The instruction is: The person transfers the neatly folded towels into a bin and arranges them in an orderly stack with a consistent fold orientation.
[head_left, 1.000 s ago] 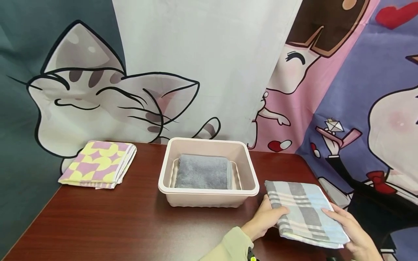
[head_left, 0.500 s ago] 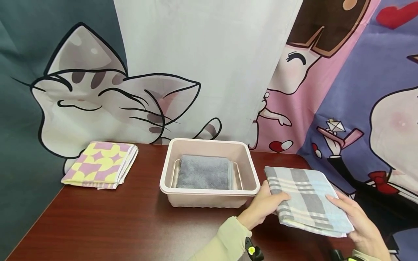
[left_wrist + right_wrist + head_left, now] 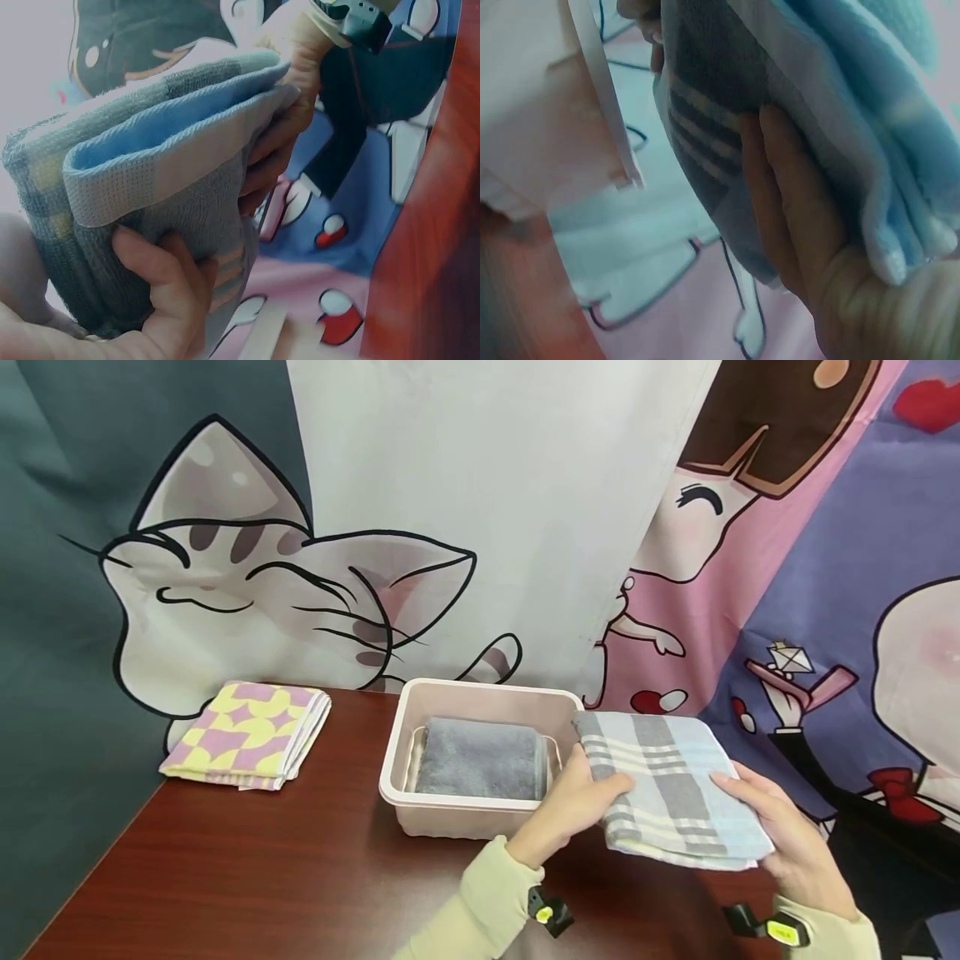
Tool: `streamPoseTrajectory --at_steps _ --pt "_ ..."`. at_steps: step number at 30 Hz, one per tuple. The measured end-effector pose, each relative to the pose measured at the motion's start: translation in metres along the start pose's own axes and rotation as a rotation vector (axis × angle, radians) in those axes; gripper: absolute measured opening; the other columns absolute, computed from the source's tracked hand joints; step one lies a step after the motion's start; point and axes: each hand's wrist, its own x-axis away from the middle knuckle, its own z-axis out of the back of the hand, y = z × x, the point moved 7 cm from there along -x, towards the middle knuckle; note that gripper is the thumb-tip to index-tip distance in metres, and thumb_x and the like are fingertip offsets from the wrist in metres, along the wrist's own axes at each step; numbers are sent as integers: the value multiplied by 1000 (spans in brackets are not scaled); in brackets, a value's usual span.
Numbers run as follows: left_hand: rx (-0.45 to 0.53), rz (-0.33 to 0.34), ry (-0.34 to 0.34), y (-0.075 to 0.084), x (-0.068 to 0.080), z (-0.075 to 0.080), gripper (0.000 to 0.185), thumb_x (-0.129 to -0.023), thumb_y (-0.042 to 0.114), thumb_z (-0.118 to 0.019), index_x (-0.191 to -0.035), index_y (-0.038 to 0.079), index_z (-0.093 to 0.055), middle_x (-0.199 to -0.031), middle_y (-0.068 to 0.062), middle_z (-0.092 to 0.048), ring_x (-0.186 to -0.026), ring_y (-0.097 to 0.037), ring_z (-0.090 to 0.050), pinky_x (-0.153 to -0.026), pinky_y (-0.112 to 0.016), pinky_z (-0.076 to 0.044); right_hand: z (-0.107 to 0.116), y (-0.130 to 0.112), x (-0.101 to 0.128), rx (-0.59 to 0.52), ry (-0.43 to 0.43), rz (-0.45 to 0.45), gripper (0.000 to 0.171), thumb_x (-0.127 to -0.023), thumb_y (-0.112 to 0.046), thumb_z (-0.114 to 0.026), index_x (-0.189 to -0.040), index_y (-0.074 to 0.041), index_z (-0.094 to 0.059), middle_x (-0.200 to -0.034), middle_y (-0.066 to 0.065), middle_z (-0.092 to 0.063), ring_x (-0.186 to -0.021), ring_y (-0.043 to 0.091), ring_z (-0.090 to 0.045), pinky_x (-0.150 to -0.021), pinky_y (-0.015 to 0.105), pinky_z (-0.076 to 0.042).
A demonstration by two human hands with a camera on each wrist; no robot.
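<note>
A folded blue-and-grey plaid towel (image 3: 667,785) hangs above the table, beside the right rim of a pale pink bin (image 3: 480,693). My left hand (image 3: 573,802) grips its left edge, thumb on top and fingers underneath. My right hand (image 3: 780,835) holds its right edge the same way. In the left wrist view the towel (image 3: 150,172) shows its folded layers, with my fingers (image 3: 169,274) curled under it. The right wrist view shows my fingers (image 3: 787,202) flat under the towel (image 3: 795,97), near the bin's rim (image 3: 604,112). A folded grey towel (image 3: 480,758) lies inside the bin.
A folded yellow-and-purple patterned towel (image 3: 247,735) lies at the back left of the dark wooden table (image 3: 262,877). Cartoon-printed cloth hangs behind the table and along its right side. The table's left edge runs diagonally at lower left.
Both hands have lifted the plaid towel off the table and carried it left and up, to the bin's right rim.
</note>
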Motion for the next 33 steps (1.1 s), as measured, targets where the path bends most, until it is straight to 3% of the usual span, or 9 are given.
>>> streamPoseTrajectory --at_steps 5,10,13,16,20,27,33 --pt "73 31 -35 3 -2 23 44 -78 15 -68 -115 11 -43 -88 -4 -60 -68 -15 -62 -65 -29 -52 -13 5 -21 28 46 -17 33 -101 -9 -29 -126 -14 -51 -102 10 -67 -84 26 -67 -69 37 -53" --pt "38 19 -32 12 -6 55 44 -78 14 -67 -115 9 -43 -90 -7 -61 -68 -17 -63 -62 -31 -53 -33 7 -49 79 41 6 29 -100 -8 -33 -126 -11 -45 -99 8 -68 -81 24 -67 -67 36 -54" --pt "-52 -6 22 16 -6 76 58 -77 15 -67 -127 6 -37 -104 -10 -58 -86 -19 -61 -80 -33 -49 -44 12 -66 120 35 8 27 -99 -7 -36 -125 -10 -42 -97 7 -67 -81 23 -67 -67 36 -54" --pt "-175 18 84 15 -6 97 82 -78 19 -66 -144 4 -18 -135 -15 -41 -121 -25 -43 -103 -38 -32 -53 20 -81 127 41 -6 26 -98 -8 -38 -125 -9 -39 -97 6 -67 -81 22 -67 -69 38 -54" --pt "-244 61 135 15 -5 122 95 -78 20 -65 -148 10 -2 -151 -15 -15 -136 -26 -17 -110 -43 -15 -64 31 -99 148 78 -36 31 -97 -9 -44 -126 -8 -36 -97 5 -66 -81 21 -67 -71 39 -53" --pt "-329 40 182 18 -2 161 86 -78 14 -65 -148 10 -13 -146 -18 -27 -131 -29 -27 -109 -45 -20 -80 48 -124 210 142 -95 45 -93 -11 -53 -131 -8 -31 -103 6 -60 -86 21 -65 -75 42 -53" --pt "-399 64 200 12 1 181 74 -81 10 -62 -145 11 -24 -144 -17 -29 -131 -30 -27 -108 -47 -21 -89 65 -139 270 158 -125 55 -89 -11 -58 -134 -7 -27 -102 8 -59 -86 22 -64 -75 43 -53"
